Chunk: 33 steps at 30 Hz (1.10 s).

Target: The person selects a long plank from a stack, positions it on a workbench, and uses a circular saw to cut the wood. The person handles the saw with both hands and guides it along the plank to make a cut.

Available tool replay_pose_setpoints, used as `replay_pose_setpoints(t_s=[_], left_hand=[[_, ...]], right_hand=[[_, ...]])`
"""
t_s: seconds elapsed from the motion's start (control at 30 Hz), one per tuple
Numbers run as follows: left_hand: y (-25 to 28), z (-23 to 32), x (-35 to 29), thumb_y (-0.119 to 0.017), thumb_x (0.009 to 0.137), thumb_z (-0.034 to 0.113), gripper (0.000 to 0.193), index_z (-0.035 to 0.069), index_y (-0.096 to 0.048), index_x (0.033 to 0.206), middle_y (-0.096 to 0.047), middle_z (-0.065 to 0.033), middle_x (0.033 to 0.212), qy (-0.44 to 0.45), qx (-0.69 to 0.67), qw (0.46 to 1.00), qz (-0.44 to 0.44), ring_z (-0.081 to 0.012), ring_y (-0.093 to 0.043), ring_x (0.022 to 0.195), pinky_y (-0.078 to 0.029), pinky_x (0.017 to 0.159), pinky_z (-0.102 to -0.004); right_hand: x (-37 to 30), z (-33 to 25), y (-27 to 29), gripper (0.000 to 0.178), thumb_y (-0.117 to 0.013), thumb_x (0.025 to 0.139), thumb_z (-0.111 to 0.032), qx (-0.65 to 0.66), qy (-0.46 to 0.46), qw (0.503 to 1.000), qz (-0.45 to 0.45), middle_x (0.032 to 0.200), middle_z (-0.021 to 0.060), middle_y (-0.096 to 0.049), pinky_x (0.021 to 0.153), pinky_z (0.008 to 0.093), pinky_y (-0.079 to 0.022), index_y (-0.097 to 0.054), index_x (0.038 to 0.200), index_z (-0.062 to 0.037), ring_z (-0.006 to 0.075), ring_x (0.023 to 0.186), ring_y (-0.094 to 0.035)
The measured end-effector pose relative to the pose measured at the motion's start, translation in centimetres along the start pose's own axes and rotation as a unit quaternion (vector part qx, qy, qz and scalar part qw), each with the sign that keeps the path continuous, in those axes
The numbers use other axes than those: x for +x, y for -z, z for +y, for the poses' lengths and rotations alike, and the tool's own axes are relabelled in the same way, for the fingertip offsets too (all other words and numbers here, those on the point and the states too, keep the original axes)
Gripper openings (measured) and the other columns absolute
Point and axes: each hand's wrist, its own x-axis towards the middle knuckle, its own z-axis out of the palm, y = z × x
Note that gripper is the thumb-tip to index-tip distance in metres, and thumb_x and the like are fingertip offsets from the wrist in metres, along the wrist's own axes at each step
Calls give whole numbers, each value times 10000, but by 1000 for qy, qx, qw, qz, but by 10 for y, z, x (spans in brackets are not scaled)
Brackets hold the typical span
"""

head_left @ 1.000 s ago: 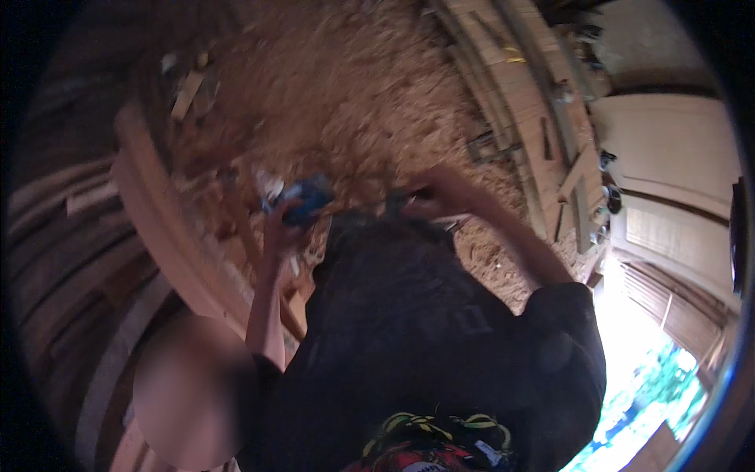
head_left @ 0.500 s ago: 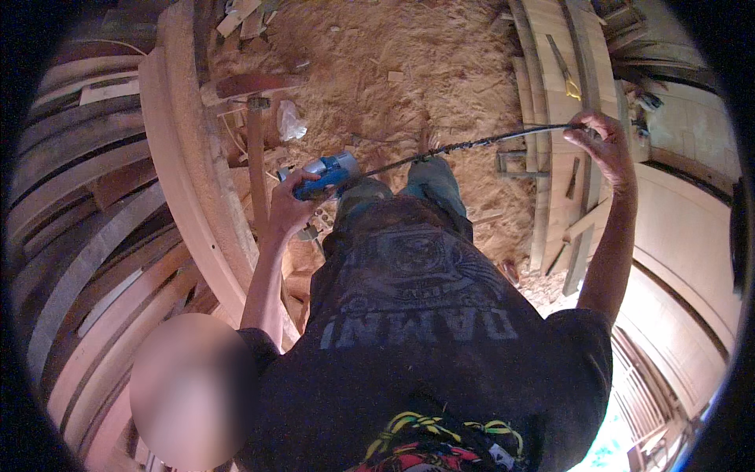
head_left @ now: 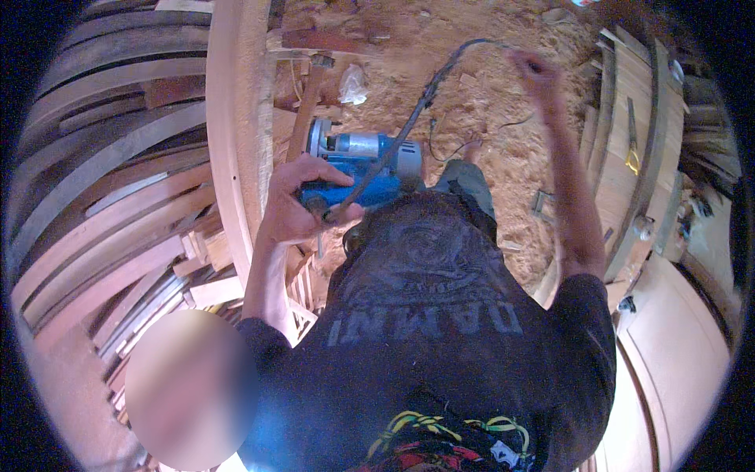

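My left hand (head_left: 295, 200) is closed round the handle of a blue corded power tool (head_left: 362, 185), which has a silver-grey motor housing and a metal plate at its left end. The tool is held in front of my left thigh. From its handle a dark power cord (head_left: 425, 98) runs up, across the tool, and curves to the right. My right hand (head_left: 539, 75), smeared by motion, is raised at the far right with its fingers curled round the cord. Part of the cord looks wrapped or knotted.
A long wooden beam (head_left: 232, 118) stands at my left, with stacked curved timber (head_left: 86, 102) beyond it. Sawdust (head_left: 464, 94) covers the floor, where a clear plastic bag (head_left: 353, 85) lies. Boards at the right carry a yellow-handled handsaw (head_left: 631, 134).
The power tool has turned and come into fuller view. My right hand has moved left and farther away, and the cord, taut before, now arcs loosely. My view has shifted.
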Motion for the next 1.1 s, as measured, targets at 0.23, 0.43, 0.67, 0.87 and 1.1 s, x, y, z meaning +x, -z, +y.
replay_pose_setpoints(t_s=[0.23,0.43,0.67,0.87,1.1], left_hand=[[-19,73,26,-1025,559,409,536,22,-793,848,-713,-73,740,-121,-81,988,45,-204,-639,664,-441,593,-326],[-54,114,39,-1013,586,464,570,-5,-783,815,-697,-81,705,-87,-166,974,128,-199,-618,639,-431,575,-331],[-74,96,55,-918,779,382,400,11,-789,859,-762,-78,835,2,-137,975,176,-189,-709,793,-532,756,-342],[-92,59,61,-904,846,238,242,34,-787,901,-736,-13,809,68,-118,972,191,-81,-631,726,-504,673,-265],[-99,47,43,-938,797,300,304,54,-792,899,-699,11,740,85,-45,980,174,-76,-610,674,-481,635,-258]], right_hand=[[-61,10,-174,248,-722,995,-219,111,87,968,-206,1119,136,-790,901,346,-571,-780,1148,-32,172,1012,-723],[-133,-50,-173,322,-691,991,-325,459,-77,775,-427,999,163,-765,854,467,-552,-729,1158,-53,343,933,-727],[-191,-45,-143,331,-672,1005,-356,299,26,758,-579,961,157,-742,849,449,-540,-712,1094,-39,306,920,-712],[-178,-75,-30,357,-655,1016,-382,173,121,765,-608,929,152,-723,845,434,-529,-698,1039,-28,275,909,-699],[-114,-142,142,183,-746,949,-213,31,204,874,-440,740,98,-675,612,398,-472,-723,958,-32,242,633,-612]])
